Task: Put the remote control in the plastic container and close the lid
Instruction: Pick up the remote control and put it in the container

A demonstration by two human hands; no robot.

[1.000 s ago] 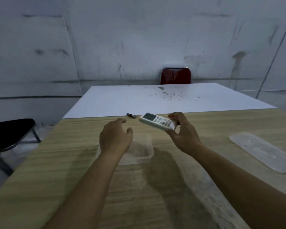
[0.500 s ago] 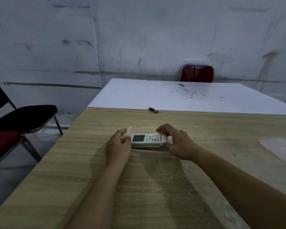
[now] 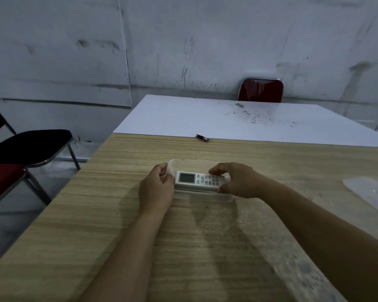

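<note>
A white remote control (image 3: 198, 181) with a small screen lies lengthwise in the clear plastic container (image 3: 191, 163) at the middle of the wooden table. My right hand (image 3: 238, 180) pinches the remote's right end between thumb and fingers. My left hand (image 3: 156, 188) grips the container's left rim. The clear lid (image 3: 369, 191) lies flat on the table at the far right, apart from the container.
A small dark pen-like object (image 3: 202, 137) lies at the seam where the wooden table (image 3: 118, 214) meets a white table (image 3: 205, 116). A red chair (image 3: 261, 90) stands behind that one. Black and red chairs (image 3: 20, 149) stand at the left.
My right hand has brought the remote down from above the container and into it. My left hand has closed on the container's left rim. The view has shifted left.
</note>
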